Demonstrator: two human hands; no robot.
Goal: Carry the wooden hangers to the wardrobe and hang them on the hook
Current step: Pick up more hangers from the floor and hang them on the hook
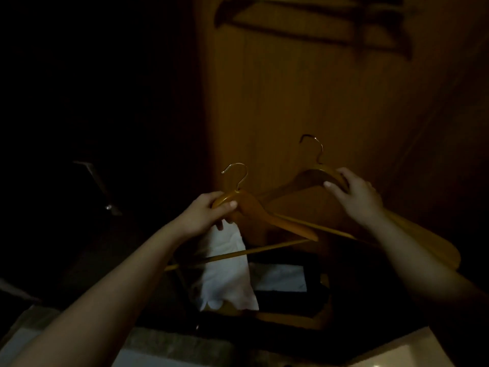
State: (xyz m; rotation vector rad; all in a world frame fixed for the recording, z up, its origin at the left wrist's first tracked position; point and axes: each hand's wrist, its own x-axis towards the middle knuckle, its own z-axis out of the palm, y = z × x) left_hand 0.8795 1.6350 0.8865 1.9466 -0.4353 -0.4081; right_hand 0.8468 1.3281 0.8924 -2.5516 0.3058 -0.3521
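Note:
The scene is dim. My left hand (211,213) grips a wooden hanger (267,215) near its neck, with the metal hook (236,173) pointing up. My right hand (354,197) holds a second wooden hanger (309,178) by its top, and that hanger's hook (313,147) also points up. The two hangers cross in front of the wooden back panel of the wardrobe (304,96). High inside the wardrobe, dark hangers (312,25) hang near the top edge of the view. Whatever they hang from is too dark to make out.
A white cloth (225,271) hangs below my left hand, with another pale folded item (280,278) beside it on the wardrobe floor. The area to the left is nearly black. A pale surface (412,350) shows at the bottom right.

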